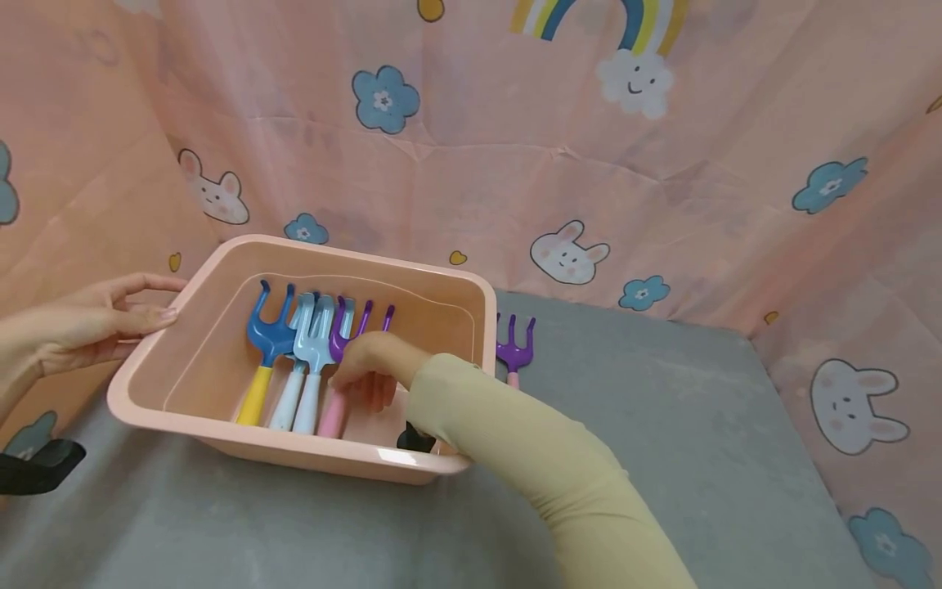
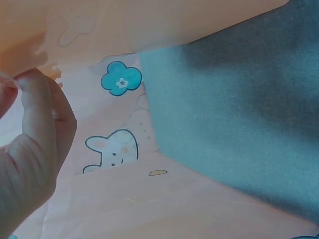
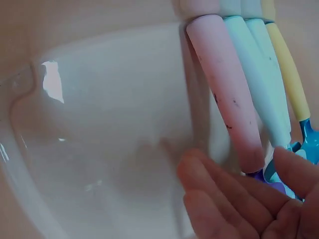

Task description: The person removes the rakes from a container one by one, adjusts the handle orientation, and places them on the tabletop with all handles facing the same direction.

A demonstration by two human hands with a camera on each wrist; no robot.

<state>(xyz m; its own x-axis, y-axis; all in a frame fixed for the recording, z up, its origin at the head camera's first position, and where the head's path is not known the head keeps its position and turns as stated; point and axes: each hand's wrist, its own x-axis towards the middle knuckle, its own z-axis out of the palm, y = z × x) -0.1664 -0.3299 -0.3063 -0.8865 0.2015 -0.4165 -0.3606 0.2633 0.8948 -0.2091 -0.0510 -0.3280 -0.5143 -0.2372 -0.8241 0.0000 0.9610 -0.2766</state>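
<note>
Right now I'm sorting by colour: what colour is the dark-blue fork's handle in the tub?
Its handle is yellow, clearest in the head view.

One basin (image 1: 434,307), two pale-blue forks (image 1: 313,356) (image 1: 287,399), two purple forks (image 1: 338,348) (image 1: 514,352), one blue fork (image 1: 268,342)

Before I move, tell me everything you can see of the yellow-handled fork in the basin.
The yellow-handled fork lies leftmost in the peach basin in the head view, plastic-looking, with a yellow handle toward the near wall and a glossy blue head away from it. Two curved prongs show; the head's right side meets or passes behind a pale fork. Neither the left hand nor the right hand touches it.
</note>
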